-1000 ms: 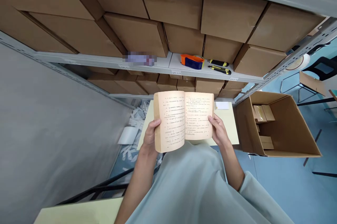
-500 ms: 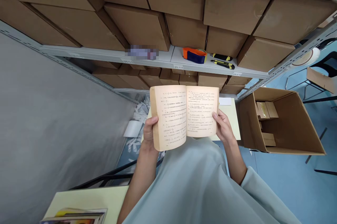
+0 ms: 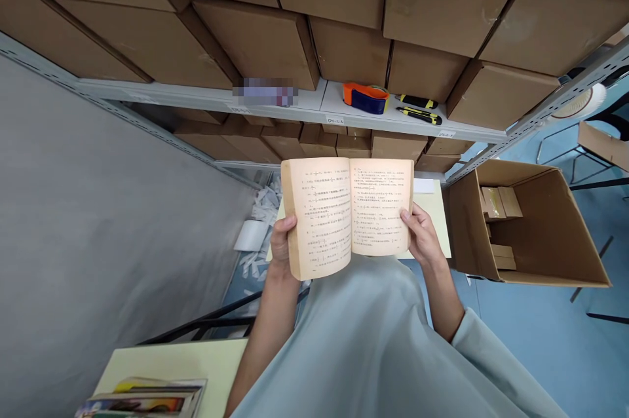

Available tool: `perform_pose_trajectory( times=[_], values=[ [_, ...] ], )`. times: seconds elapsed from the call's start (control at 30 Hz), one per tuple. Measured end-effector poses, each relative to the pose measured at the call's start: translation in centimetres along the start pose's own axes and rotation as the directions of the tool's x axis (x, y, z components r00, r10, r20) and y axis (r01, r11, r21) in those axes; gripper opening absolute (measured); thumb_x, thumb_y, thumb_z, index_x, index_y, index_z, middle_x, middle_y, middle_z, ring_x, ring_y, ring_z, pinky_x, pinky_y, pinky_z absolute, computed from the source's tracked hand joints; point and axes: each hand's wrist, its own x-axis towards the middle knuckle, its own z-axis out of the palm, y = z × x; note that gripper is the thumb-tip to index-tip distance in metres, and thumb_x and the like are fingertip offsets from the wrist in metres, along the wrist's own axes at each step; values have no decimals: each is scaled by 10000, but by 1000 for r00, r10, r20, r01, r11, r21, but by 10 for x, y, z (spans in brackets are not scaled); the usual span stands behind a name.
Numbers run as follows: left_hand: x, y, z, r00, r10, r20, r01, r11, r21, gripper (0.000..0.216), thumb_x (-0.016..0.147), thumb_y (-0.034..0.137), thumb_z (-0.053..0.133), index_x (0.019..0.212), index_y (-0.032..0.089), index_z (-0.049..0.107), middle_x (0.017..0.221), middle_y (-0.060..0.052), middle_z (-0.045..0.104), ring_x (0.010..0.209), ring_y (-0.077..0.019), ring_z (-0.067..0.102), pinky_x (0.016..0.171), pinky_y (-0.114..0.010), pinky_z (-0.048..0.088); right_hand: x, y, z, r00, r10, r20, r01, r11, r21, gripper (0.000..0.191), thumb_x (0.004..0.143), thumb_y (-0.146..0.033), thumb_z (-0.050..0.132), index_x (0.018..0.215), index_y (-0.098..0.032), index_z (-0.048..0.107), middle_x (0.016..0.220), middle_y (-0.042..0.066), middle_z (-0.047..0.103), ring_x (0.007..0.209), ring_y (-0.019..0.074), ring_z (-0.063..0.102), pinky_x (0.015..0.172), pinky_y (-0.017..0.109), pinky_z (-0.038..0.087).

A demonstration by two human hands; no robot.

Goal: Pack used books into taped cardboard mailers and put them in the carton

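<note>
An open book (image 3: 322,221) with yellowed pages of printed text and fractions is held up in front of my body. My left hand (image 3: 282,239) grips its left edge, thumb on the page side and the other fingers hidden behind the cover. On the opposite side, my right hand (image 3: 422,234) holds the right edge, its thumb pressed on the page. Both pages face up toward me, and the left half carries the thicker stack of pages.
Ahead stands a metal shelf (image 3: 309,101) packed with cardboard boxes (image 3: 432,2). On it lie an orange and blue strap roll (image 3: 366,98) and box cutters (image 3: 420,115). An open carton (image 3: 550,234) sits right; books (image 3: 147,398) lie on a table lower left.
The camera view has shifted slightly, so the whole scene moves a little. Both hands keep the same hold on the open book, and no page has turned.
</note>
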Motion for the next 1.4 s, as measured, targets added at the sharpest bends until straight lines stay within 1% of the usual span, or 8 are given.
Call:
perform_pose_trajectory(
  times=[0.2,0.33,0.6,0.77,0.93,1.2,1.3,1.4],
  values=[
    [1,-1,-5,1000,14,-7,-14,1000,-12,701,726,513,814,1377,272,727,1329,-76,814,1455,-453,629,1118,-548,635,-2,-1,2,1000,0,1,0,1000,-6,594,784,-724,898,1150,-263,815,1155,77,856,1212,347,769,996,487,669],
    [1,0,-5,1000,15,0,-15,1000,-5,710,705,502,837,1368,268,735,1336,-79,813,1460,-462,620,1119,-549,635,-2,-1,3,1000,3,2,-3,1000,8,576,782,-710,906,1136,-264,818,1134,78,857,1218,348,768,997,492,671],
    [4,-1,-5,1000,18,-11,-18,1000,-22,709,726,504,832,1386,268,725,1352,-84,807,1483,-460,601,1143,-559,620,0,1,4,1000,20,-2,-20,1000,-5,639,782,-733,897,1188,-247,812,1164,92,857,1195,359,778,1001,492,668],
    [6,-2,-7,1000,4,6,-4,999,-38,709,743,498,835,1412,295,717,1368,-61,803,1471,-446,618,1150,-549,617,1,3,7,1000,10,-6,-10,1000,-4,606,793,-717,897,1168,-248,814,1188,83,852,1182,350,780,1019,486,661],
    [8,-2,-12,1000,-5,2,5,1000,-18,714,717,486,853,1391,283,731,1368,-67,804,1462,-451,624,1143,-547,622,0,6,8,1000,8,-5,-8,1000,13,547,802,-681,905,1116,-241,818,1159,76,855,1167,341,784,1033,481,653],
    [6,-2,-14,1000,1,-9,-1,1000,-6,724,709,499,860,1388,283,731,1366,-67,805,1489,-459,596,1150,-556,618,-2,8,8,1000,11,-11,-10,1000,7,568,797,-694,901,1134,-244,818,1187,84,847,1197,348,772,1027,487,655],
    [4,-2,-14,1000,11,-9,-11,1000,-17,743,700,477,875,1397,261,731,1357,-77,810,1497,-459,589,1166,-550,608,-3,9,10,1000,12,-14,-12,1000,19,556,784,-689,914,1106,-246,823,1171,76,853,1171,344,781,1028,486,654],
    [3,-1,-17,999,27,22,-26,998,-56,750,706,425,876,1421,254,724,1340,-69,819,1470,-433,623,1197,-529,587,-4,11,12,1000,19,-13,-18,999,30,549,773,-681,925,1087,-242,826,1166,73,856,1151,339,787,1028,479,654]
  ],
)
